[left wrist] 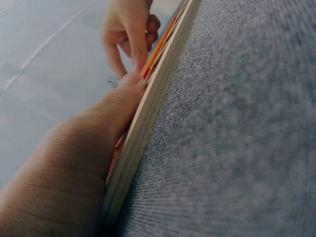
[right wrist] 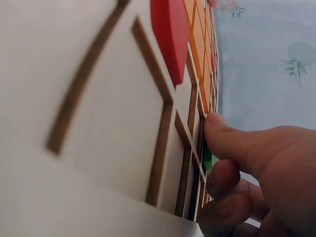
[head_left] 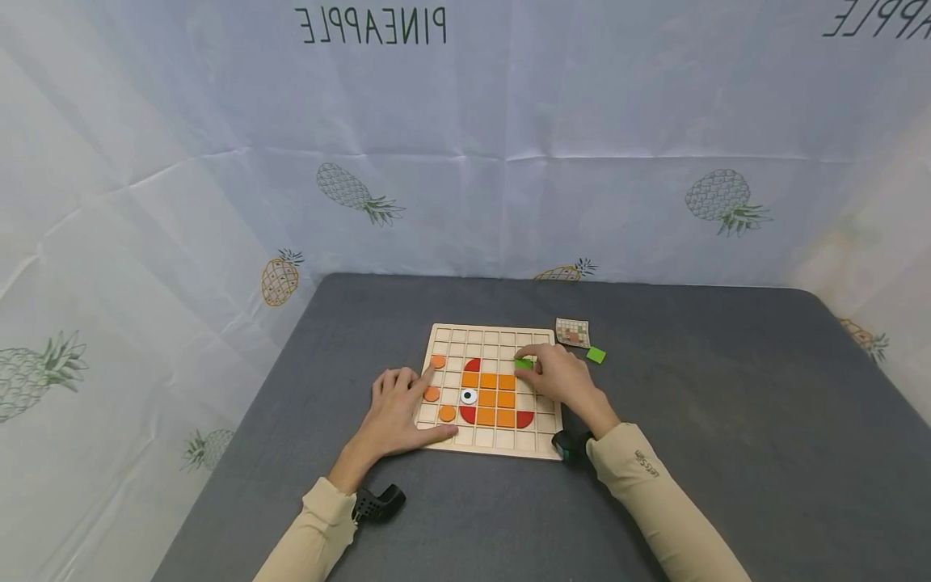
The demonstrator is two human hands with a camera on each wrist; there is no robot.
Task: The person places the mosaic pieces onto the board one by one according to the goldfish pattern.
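A wooden grid board (head_left: pixel 483 337) lies on the table. Between thumb and fingers my right hand (head_left: pixel 560 376) pinches a green square tile (head_left: pixel 524 364) at a cell on the board's right half; the right wrist view shows the tile (right wrist: pixel 207 159) partly hidden by the fingers. My left hand (head_left: pixel 396 408) rests along the board's left edge, fingers spread and thumb on the near rim. Orange square tiles (head_left: pixel 488 398), red quarter-round tiles (head_left: pixel 524 419) and a white eye tile (head_left: pixel 469 396) sit together in the middle cells. Orange discs (head_left: pixel 447 413) lie beside my left hand.
Just beyond the board's far right corner are a small picture card (head_left: pixel 572 333) and a loose green tile (head_left: pixel 596 355). The grey table (head_left: pixel 727 388) ends at a pineapple-print curtain (head_left: pixel 509 218).
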